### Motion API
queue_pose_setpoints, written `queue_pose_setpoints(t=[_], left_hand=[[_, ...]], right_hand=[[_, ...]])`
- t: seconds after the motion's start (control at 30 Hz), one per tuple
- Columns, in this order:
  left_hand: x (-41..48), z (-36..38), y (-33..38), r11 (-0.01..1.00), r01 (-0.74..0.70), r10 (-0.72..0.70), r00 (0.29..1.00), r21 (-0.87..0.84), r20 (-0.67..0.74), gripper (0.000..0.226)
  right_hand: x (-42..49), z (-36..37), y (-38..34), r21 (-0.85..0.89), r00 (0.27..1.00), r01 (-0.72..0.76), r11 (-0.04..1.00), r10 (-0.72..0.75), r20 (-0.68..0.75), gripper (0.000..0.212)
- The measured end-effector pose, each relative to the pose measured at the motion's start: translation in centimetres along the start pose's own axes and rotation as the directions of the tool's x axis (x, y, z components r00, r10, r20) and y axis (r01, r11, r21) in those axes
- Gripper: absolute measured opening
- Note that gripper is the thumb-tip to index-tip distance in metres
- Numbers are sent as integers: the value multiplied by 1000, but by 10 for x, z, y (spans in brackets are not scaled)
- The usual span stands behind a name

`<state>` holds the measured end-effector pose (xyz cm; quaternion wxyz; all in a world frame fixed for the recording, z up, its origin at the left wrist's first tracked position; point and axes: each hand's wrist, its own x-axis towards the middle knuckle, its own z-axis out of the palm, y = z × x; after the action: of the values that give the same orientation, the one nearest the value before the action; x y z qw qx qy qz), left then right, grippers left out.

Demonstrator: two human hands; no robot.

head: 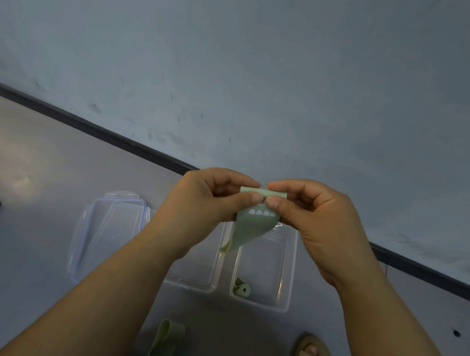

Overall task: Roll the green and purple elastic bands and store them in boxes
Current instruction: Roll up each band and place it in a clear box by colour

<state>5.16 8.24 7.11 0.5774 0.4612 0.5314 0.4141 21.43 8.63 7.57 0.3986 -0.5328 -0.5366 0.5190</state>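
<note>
The left hand (209, 201) and right hand (312, 218) each pinched the top edge of a green elastic band (254, 228). Its first turn was barely curled over, and its tail hung free above two clear boxes on the floor. The right box (289, 274) held one rolled band (241, 290). With so little wound, the springy strip could uncurl or roll crooked if either pinch slackened.

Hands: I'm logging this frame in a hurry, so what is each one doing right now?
The left hand is closed, pinching the rolled top of the green band.
The right hand is closed, pinching the same roll.
</note>
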Motion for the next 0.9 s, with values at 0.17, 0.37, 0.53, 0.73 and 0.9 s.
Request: queue_pose_setpoints(t=[0.17, 0.37, 0.53, 0.73, 0.9], left_hand=[[1, 0, -2, 999, -42, 42, 999, 6, -8, 17], [1, 0, -1, 998, -65, 65, 998, -16, -20, 21], [1, 0, -2, 996, -86, 86, 996, -3, -34, 20], [2, 0, -2, 996, -90, 91, 995, 9, -38, 22], [2, 0, -3, 998, -32, 32, 999, -47, -4, 26]], right_hand=[[-1, 0, 1, -15, 999, 24, 1000, -24, -22, 24], [-1, 1, -2, 18, 999, 1, 1000, -2, 47, 23], [-2, 1, -1, 22, 993, -96, 995, 94, 75, 28], [-1, 1, -2, 24, 993, -104, 994, 102, 61, 10], [-1, 0, 0, 94, 994, -102, 990, 99, 36, 19]])
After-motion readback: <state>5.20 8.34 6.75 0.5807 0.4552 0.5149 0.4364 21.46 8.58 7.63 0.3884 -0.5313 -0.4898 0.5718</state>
